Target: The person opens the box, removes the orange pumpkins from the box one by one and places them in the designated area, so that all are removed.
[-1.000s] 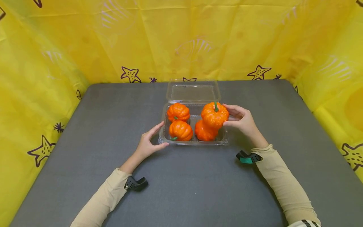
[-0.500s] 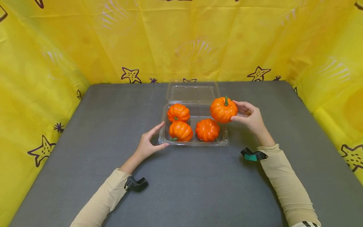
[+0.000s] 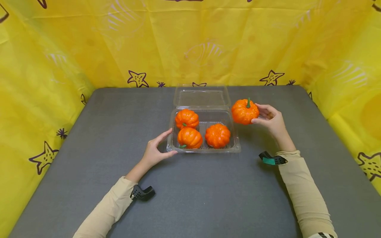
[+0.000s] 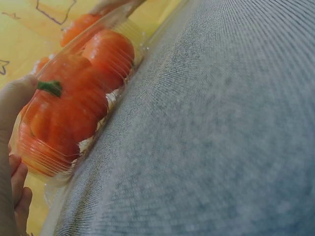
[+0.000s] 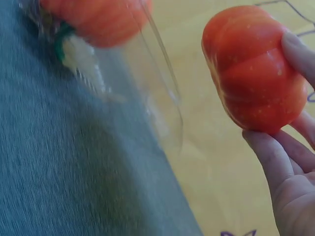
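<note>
A pumpkin (image 3: 245, 111) with an upright green stem is held up by my right hand (image 3: 271, 119), thumb and fingers gripping its right side. It hangs just beyond the right wall of a clear plastic clamshell container (image 3: 203, 150). Inside the container, two pumpkins sit on the left, one behind (image 3: 187, 118) and one in front (image 3: 190, 138). Another pumpkin (image 3: 218, 136) lies at the front right. My left hand (image 3: 154, 151) rests at the container's left end with thumb and index finger spread and straight. In the left wrist view its thumb (image 4: 17, 96) touches the clear wall.
The container's hinged lid (image 3: 202, 98) lies back towards the far edge of the grey table (image 3: 205, 195). A yellow patterned cloth (image 3: 190, 39) stands behind and along both sides. Each wrist wears a black camera mount.
My right hand has lifted the gripped pumpkin from over the front-right pumpkin and carried it rightwards, past the container's right wall. The left hand and container have stayed put.
</note>
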Action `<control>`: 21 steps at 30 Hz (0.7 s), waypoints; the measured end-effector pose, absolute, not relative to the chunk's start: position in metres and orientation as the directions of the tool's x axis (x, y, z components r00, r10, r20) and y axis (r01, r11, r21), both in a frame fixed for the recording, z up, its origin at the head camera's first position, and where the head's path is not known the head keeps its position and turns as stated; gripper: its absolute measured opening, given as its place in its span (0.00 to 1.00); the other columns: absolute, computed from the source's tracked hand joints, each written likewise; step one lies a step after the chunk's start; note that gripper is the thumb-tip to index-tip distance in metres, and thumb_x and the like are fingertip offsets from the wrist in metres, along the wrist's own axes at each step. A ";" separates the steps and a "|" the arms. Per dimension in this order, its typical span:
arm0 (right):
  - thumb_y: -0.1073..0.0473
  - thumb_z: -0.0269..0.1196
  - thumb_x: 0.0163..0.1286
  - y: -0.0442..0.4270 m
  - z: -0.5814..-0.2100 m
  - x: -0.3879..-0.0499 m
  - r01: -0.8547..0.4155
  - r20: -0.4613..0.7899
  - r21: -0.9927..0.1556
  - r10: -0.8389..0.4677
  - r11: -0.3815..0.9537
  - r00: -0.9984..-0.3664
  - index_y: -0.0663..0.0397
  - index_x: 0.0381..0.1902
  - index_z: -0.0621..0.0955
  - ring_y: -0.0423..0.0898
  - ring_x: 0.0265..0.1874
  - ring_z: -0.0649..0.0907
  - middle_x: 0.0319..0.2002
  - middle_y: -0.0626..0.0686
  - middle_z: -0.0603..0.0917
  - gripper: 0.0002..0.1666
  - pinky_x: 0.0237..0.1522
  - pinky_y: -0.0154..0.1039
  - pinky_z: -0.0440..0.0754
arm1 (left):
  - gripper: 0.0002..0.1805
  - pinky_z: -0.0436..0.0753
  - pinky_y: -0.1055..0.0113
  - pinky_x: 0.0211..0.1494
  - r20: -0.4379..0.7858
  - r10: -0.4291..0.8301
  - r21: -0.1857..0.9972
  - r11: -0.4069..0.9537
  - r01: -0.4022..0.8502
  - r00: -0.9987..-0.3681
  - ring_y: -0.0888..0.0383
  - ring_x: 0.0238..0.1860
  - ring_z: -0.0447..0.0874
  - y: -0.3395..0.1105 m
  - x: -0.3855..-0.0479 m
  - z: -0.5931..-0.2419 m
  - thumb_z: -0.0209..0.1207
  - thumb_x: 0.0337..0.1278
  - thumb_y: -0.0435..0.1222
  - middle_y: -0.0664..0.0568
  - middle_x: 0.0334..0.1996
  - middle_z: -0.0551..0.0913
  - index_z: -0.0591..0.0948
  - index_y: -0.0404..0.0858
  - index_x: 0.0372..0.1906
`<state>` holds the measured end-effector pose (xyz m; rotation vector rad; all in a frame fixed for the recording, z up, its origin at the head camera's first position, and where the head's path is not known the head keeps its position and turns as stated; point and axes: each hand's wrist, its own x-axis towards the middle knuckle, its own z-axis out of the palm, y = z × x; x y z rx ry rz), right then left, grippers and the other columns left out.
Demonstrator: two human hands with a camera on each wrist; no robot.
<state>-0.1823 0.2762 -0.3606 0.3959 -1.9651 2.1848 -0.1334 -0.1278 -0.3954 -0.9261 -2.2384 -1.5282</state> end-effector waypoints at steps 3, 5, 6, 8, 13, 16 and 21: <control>0.80 0.62 0.50 0.284 -0.366 -0.185 -0.269 0.276 -0.958 -0.071 -0.094 -0.959 0.57 0.43 0.79 0.40 0.42 0.79 0.43 0.48 0.81 0.23 0.41 0.28 0.76 | 0.38 0.67 0.65 0.57 0.545 0.353 0.739 0.227 0.634 -0.761 0.39 0.53 0.70 -0.128 -0.134 -0.396 0.70 0.24 0.19 0.30 0.51 0.72 0.69 0.18 0.52; 0.80 0.61 0.51 0.288 -0.370 -0.187 -0.253 0.261 -0.963 -0.094 -0.090 -0.961 0.57 0.42 0.79 0.40 0.41 0.80 0.43 0.47 0.81 0.22 0.41 0.28 0.75 | 0.38 0.67 0.65 0.57 0.542 0.354 0.742 0.224 0.632 -0.762 0.39 0.53 0.69 -0.129 -0.134 -0.396 0.70 0.24 0.19 0.30 0.51 0.71 0.68 0.18 0.52; 0.80 0.61 0.51 0.290 -0.372 -0.188 -0.249 0.257 -0.964 -0.103 -0.089 -0.961 0.57 0.42 0.79 0.40 0.41 0.80 0.43 0.47 0.81 0.22 0.41 0.28 0.76 | 0.38 0.66 0.65 0.58 0.541 0.354 0.743 0.224 0.631 -0.763 0.39 0.53 0.69 -0.129 -0.134 -0.396 0.70 0.25 0.19 0.30 0.51 0.71 0.68 0.18 0.52; 0.80 0.61 0.52 0.294 -0.376 -0.190 -0.247 0.257 -0.964 -0.118 -0.099 -0.959 0.57 0.43 0.79 0.39 0.41 0.80 0.43 0.46 0.80 0.22 0.41 0.28 0.76 | 0.38 0.66 0.65 0.58 0.541 0.355 0.743 0.223 0.631 -0.763 0.39 0.53 0.69 -0.129 -0.134 -0.396 0.70 0.25 0.20 0.30 0.51 0.71 0.68 0.18 0.52; 0.80 0.61 0.52 0.303 -0.384 -0.193 -0.249 0.262 -0.962 -0.116 -0.114 -0.958 0.57 0.43 0.78 0.40 0.41 0.80 0.44 0.47 0.81 0.22 0.40 0.29 0.76 | 0.38 0.67 0.64 0.57 0.542 0.356 0.742 0.225 0.632 -0.762 0.39 0.53 0.69 -0.128 -0.134 -0.396 0.70 0.25 0.20 0.30 0.51 0.72 0.68 0.18 0.52; 0.81 0.61 0.50 0.306 -0.386 -0.193 -0.243 0.254 -0.964 -0.109 -0.105 -0.961 0.57 0.42 0.78 0.40 0.40 0.80 0.42 0.46 0.81 0.22 0.40 0.29 0.76 | 0.38 0.67 0.64 0.57 0.542 0.355 0.740 0.227 0.632 -0.762 0.39 0.53 0.69 -0.128 -0.134 -0.396 0.70 0.25 0.20 0.30 0.51 0.72 0.68 0.18 0.52; 0.81 0.63 0.49 0.309 -0.389 -0.193 -0.210 0.218 -0.974 -0.103 -0.081 -0.971 0.57 0.41 0.78 0.39 0.39 0.81 0.41 0.46 0.81 0.22 0.39 0.29 0.77 | 0.38 0.67 0.64 0.57 0.541 0.357 0.741 0.226 0.632 -0.762 0.39 0.53 0.69 -0.128 -0.134 -0.396 0.70 0.25 0.19 0.30 0.50 0.72 0.68 0.18 0.52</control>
